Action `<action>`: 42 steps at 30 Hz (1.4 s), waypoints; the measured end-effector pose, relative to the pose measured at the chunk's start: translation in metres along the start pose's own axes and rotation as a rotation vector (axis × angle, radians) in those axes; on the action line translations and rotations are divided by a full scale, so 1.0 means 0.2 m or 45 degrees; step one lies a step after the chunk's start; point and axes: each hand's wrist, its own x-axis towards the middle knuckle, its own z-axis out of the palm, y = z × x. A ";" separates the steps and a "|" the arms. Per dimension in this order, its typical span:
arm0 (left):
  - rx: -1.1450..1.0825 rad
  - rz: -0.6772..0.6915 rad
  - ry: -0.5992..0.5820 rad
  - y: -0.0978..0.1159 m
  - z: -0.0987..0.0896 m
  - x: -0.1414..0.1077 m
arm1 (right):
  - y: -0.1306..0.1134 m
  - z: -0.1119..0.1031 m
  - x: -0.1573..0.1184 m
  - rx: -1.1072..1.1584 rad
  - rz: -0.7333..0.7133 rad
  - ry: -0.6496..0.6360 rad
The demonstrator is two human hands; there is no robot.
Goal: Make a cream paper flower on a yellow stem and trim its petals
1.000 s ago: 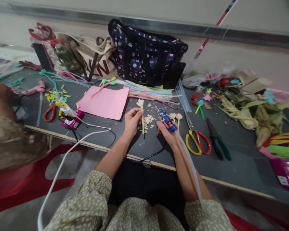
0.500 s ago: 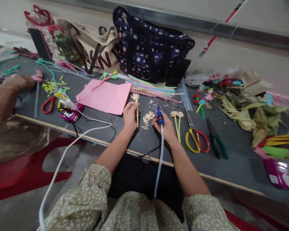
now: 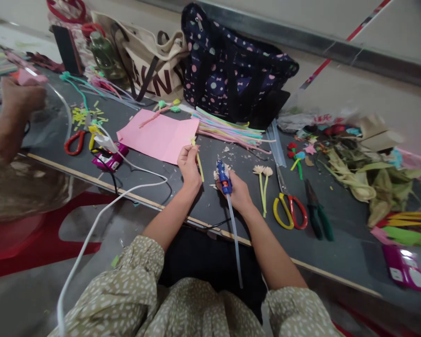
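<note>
Between the fingertips of my left hand [image 3: 189, 164] is a handmade flower [image 3: 200, 167] on a yellow-green stem, its head beside the pink paper [image 3: 161, 135]. My right hand [image 3: 239, 191] is wrapped round a blue glue gun [image 3: 224, 178], whose nozzle points away from me. A long clear glue stick [image 3: 235, 243] trails from its back toward my lap. Pale petal pieces [image 3: 215, 175] lie partly hidden behind the glue gun. Two finished-looking pale flowers [image 3: 263, 185] with light green stems rest to the right of my right hand.
Scissors [image 3: 290, 210] and green-handled pliers [image 3: 317, 210] lie at right, near dried husks [image 3: 375, 187]. A purple power strip [image 3: 110, 157] with a white cable [image 3: 126, 191] is at left. Bags [image 3: 231, 70] line the wall. At far left, another person's hand [image 3: 21, 98] holds a pink glue gun [image 3: 31, 77].
My left hand has turned the flower so its head tips left. The glue gun has shifted left over the petals. The other person's hand has lifted the pink glue gun.
</note>
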 end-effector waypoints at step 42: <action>0.092 0.069 0.089 0.01 0.00 0.00 | 0.02 -0.04 -0.02 -0.237 0.025 -0.171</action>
